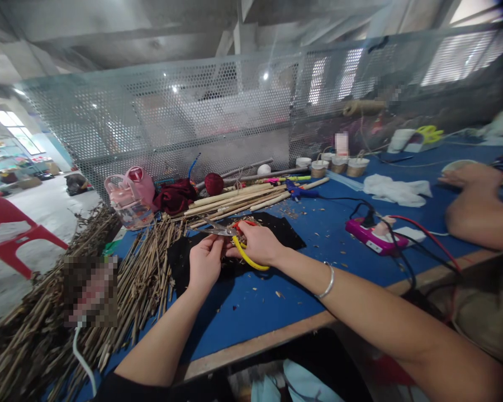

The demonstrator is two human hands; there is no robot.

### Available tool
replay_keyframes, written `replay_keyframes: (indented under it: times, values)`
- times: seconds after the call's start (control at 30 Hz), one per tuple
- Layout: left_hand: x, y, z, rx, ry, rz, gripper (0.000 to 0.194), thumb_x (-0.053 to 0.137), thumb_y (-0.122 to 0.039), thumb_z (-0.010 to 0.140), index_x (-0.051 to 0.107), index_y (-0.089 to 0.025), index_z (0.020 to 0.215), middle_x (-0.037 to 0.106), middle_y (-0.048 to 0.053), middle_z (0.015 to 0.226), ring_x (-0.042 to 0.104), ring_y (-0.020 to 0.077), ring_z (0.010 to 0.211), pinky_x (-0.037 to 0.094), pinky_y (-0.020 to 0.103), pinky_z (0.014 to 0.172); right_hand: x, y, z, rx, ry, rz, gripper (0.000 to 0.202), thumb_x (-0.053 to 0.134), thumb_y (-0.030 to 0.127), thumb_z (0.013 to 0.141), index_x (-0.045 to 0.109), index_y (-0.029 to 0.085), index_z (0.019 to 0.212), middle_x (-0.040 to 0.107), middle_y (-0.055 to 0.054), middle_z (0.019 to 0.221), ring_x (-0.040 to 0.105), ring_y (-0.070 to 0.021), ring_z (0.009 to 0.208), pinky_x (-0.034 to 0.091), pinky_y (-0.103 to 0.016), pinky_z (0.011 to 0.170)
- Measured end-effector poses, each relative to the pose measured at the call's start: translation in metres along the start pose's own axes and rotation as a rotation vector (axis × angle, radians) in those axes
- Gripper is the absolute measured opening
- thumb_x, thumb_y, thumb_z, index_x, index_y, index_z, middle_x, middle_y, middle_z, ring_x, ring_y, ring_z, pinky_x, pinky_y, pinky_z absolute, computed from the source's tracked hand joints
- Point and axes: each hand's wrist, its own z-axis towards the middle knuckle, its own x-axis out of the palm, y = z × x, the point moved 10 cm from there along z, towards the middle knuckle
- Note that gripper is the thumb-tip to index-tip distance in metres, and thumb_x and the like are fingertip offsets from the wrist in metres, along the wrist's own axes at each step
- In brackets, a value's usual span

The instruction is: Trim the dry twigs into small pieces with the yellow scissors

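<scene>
Shears with one yellow and one red handle, low over a black cloth on the blue bench, about midway along the near edge. Blades point left, toward the dried stalks heaped at that end.

Right hand: fingers wrapped about the handles, the yellow loop swung out below the palm. Left hand: thumb and fingers drawn in close by the blades. Whether a piece is pinched there I cannot tell; the fingers hide it.

Litter: brown bits on the cloth beyond the right hand, pale flakes scattered on the bench toward the worker. My reading: a snipping step, small work done right at the fingertips, partway through.

Next move, as I judge it, calls for the left fingers to steady whatever lies at the blades, tips well clear of the edge, while the right hand squeezes. Risk: a nicked thumb, so close to the metal.

Beyond the cloth, pale sticks lie in a loose row, a blue glue gun by their right end. Another person's arm rests at the far right, well apart.
</scene>
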Motion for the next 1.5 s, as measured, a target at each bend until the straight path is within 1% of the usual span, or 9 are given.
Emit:
replay_keyframes:
  times: [0.13,0.37,0.5,0.67,0.8,1.1,1.2,1.37,1.5]
  values:
    - [-0.003,0.003,0.000,-0.025,-0.026,-0.049,0.028,0.055,-0.036,0.075,0.069,-0.013,0.085,0.069,0.005,0.078,0.061,0.0162,0.068,0.047,0.024,0.064,-0.001,-0.003,0.000,0.023,0.001,-0.033,0.059,0.049,0.073,0.064,0.047,0.020,0.089,0.063,-0.005,0.074,0.061,-0.0217,0.071,0.032,-0.025,0.057]
    - [0.000,0.009,0.001,-0.073,-0.022,-0.193,0.028,0.058,-0.036,0.073,0.067,-0.013,0.087,0.068,0.005,0.077,0.062,0.0160,0.067,0.050,0.026,0.065,0.001,-0.004,0.001,0.025,0.014,-0.008,0.059,0.042,0.075,0.067,0.050,0.020,0.088,0.064,-0.005,0.075,0.061,-0.0202,0.071,0.031,-0.025,0.055]
    - [-0.001,0.009,0.002,-0.078,-0.034,-0.171,0.027,0.060,-0.035,0.071,0.067,-0.012,0.084,0.068,0.005,0.074,0.061,0.0143,0.065,0.049,0.024,0.063,0.003,-0.003,0.002,0.028,0.025,-0.006,0.059,0.039,0.074,0.070,0.051,0.020,0.091,0.065,-0.006,0.077,0.062,-0.0205,0.074,0.033,-0.024,0.057]
    - [-0.010,0.011,0.002,-0.090,-0.103,-0.130,0.026,0.065,-0.035,0.067,0.065,-0.011,0.075,0.066,0.004,0.065,0.059,0.0121,0.057,0.048,0.022,0.056,0.003,-0.005,0.002,0.044,0.024,-0.069,0.065,0.042,0.075,0.066,0.048,0.018,0.095,0.065,-0.008,0.082,0.062,-0.0245,0.078,0.035,-0.026,0.061]
    - [-0.013,0.010,0.002,-0.087,-0.129,-0.129,0.025,0.067,-0.033,0.065,0.065,-0.011,0.077,0.067,0.004,0.068,0.060,0.0122,0.058,0.047,0.021,0.055,0.004,-0.003,0.001,0.010,0.024,-0.070,0.065,0.045,0.075,0.065,0.045,0.019,0.098,0.065,-0.008,0.086,0.062,-0.0251,0.081,0.037,-0.027,0.063]
    - [-0.010,0.016,0.003,-0.109,-0.117,-0.178,0.026,0.068,-0.031,0.062,0.068,-0.012,0.079,0.069,0.006,0.074,0.061,0.0148,0.065,0.050,0.025,0.062,0.006,0.000,0.000,-0.036,0.082,-0.015,0.061,0.056,0.067,0.064,0.045,0.019,0.098,0.063,-0.008,0.089,0.061,-0.0246,0.084,0.037,-0.027,0.066]
    - [-0.009,0.017,0.004,-0.122,-0.102,-0.206,0.028,0.069,-0.031,0.061,0.068,-0.011,0.081,0.069,0.006,0.075,0.061,0.0144,0.064,0.050,0.026,0.062,0.007,0.001,0.000,-0.052,0.080,0.001,0.059,0.054,0.068,0.065,0.044,0.019,0.097,0.063,-0.008,0.089,0.061,-0.0239,0.082,0.036,-0.027,0.064]
    - [-0.007,0.018,0.004,-0.127,-0.089,-0.204,0.029,0.067,-0.033,0.063,0.068,-0.011,0.082,0.068,0.006,0.074,0.060,0.0136,0.063,0.050,0.025,0.062,0.007,0.000,0.001,-0.044,0.051,0.002,0.055,0.046,0.070,0.070,0.045,0.019,0.092,0.064,-0.006,0.080,0.061,-0.0220,0.073,0.033,-0.025,0.057]
    - [-0.002,0.021,0.003,-0.133,-0.061,-0.247,0.034,0.065,-0.037,0.066,0.067,-0.011,0.087,0.068,0.007,0.078,0.061,0.0146,0.065,0.050,0.026,0.061,0.004,0.001,0.001,-0.017,0.014,0.031,0.053,0.047,0.067,0.072,0.045,0.019,0.093,0.063,-0.005,0.078,0.061,-0.0201,0.072,0.031,-0.024,0.056]
